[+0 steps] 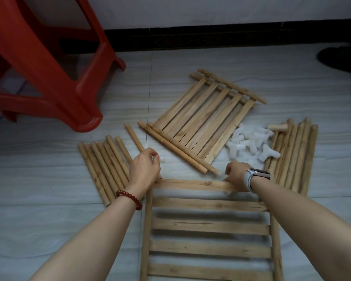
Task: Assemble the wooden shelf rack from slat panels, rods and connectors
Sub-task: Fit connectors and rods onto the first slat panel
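Grey tiled floor [49, 230] — red stool [49, 63], dark skirting [211, 37]

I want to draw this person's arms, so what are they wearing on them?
Both arms are bare, with no sleeves showing. The left wrist has a bracelet of round dark red beads. The right wrist has a smartwatch with a rounded rectangular dark face and a pale grey-white band. No rings or gloves can be made out on the left hand or the right hand.
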Demonstrator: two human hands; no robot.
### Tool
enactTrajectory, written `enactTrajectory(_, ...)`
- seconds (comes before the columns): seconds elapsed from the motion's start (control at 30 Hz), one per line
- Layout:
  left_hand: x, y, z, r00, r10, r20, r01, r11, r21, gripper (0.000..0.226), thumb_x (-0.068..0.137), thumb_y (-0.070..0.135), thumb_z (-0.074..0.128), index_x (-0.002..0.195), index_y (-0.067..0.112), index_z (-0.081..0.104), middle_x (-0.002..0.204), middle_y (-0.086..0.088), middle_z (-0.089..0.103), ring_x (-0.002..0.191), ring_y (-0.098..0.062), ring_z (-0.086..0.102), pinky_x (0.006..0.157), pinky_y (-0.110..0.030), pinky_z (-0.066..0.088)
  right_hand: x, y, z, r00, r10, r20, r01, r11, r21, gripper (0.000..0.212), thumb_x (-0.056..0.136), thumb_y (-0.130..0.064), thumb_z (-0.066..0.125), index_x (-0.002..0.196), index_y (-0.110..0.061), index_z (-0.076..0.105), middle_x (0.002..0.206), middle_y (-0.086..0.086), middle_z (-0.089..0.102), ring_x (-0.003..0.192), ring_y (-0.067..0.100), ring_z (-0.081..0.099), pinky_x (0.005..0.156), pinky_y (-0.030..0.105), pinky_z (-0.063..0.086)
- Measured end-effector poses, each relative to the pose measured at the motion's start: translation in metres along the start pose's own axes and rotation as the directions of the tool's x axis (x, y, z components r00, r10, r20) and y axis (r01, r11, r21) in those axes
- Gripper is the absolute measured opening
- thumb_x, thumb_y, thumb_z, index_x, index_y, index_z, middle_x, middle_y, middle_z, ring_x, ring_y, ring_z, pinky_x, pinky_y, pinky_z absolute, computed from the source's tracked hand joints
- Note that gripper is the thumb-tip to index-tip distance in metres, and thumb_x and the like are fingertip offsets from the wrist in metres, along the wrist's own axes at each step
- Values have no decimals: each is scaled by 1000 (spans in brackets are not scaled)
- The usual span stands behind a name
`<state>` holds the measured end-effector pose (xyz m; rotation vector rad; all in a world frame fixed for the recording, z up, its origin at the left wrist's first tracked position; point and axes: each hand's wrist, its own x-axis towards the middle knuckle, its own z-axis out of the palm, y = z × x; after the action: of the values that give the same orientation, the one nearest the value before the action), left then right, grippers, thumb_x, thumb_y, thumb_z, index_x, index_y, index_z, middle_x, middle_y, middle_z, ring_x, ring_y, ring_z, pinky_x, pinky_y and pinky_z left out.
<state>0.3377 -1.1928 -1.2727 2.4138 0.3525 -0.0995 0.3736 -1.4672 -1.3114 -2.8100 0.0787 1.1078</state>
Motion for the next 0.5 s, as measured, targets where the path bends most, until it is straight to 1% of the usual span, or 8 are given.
enactTrajectory(0.1, 1, -2, 0, 999, 35, -2, -35, 999, 39, 22, 96, 21, 49, 112, 12, 61, 106, -10, 64, 102, -23, 58, 83, -39, 51, 3, -4, 3, 999, -11, -35, 12, 1000, 21, 13, 87, -22, 59, 93, -12, 64, 94, 9, 65, 80, 25, 61, 73, 34, 52)
enactTrajectory(0.17, 0, -2, 1, 998, 46, -30, -45, 998, 46, 21, 96, 20, 49, 110, 11, 62, 105, -10, 63, 101, -23, 57, 83, -37, 50, 0, -4, 1, 997, -18, -81, 18, 1000, -7, 14, 87, -24, 55, 91, -12, 60, 92, 8, 63, 79, 25, 59, 62, 30, 45)
enactTrajectory(0.2, -2, -2, 2, 997, 57, -47, -54, 997, 51, 21, 96, 19, 49, 110, 11, 62, 105, -10, 63, 101, -23, 56, 82, -36, 49, -2, -3, -2, 992, -22, -125, 21, 1000, -12, 17, 87, -26, 54, 95, -11, 58, 95, 8, 61, 82, 26, 58, 62, 30, 41)
enactTrajectory(0.23, -4, -1, 3, 995, 76, -62, -72, 996, 59, 21, 96, 18, 49, 110, 9, 62, 105, -10, 63, 101, -23, 56, 83, -37, 48, -6, -2, -4, 981, -23, -195, 27, 999, 18, 21, 88, -29, 52, 100, -12, 55, 99, 8, 59, 86, 28, 57, 63, 31, 38)
enactTrajectory(0.3, -7, 1, 4, 989, 131, -73, -122, 986, 115, 21, 96, 15, 48, 110, 7, 61, 106, -9, 63, 102, -24, 56, 88, -42, 47, -15, 4, -11, 933, -2, -361, 70, 982, 174, 24, 91, -31, 49, 108, -13, 47, 100, 8, 54, 88, 30, 55, 64, 32, 36)
enactTrajectory(0.37, -6, 2, 5, 985, 166, -54, -148, 959, 241, 23, 96, 15, 46, 112, 7, 60, 109, -10, 61, 104, -25, 55, 92, -43, 43, -25, 10, -20, 864, -13, -504, 204, 923, 325, 26, 94, -28, 48, 112, -9, 45, 97, 8, 54, 87, 29, 55, 66, 35, 40)
enactTrajectory(0.43, -3, 4, 8, 988, 155, -10, -141, 919, 367, 27, 96, 16, 43, 118, 9, 57, 116, -9, 58, 109, -25, 51, 97, -41, 37, -34, 23, -29, 804, 3, -595, 325, 835, 443, 27, 95, -24, 50, 116, -6, 46, 100, 7, 55, 92, 27, 55, 76, 41, 46)
enactTrajectory(0.5, -2, 10, 10, 992, 118, 39, -122, 871, 475, 32, 95, 19, 41, 122, 10, 54, 121, -7, 54, 114, -24, 47, 99, -40, 32, -36, 39, -37, 775, 93, -625, 360, 747, 559, 29, 95, -20, 53, 119, -5, 50, 109, 9, 56, 100, 25, 54, 85, 44, 47)
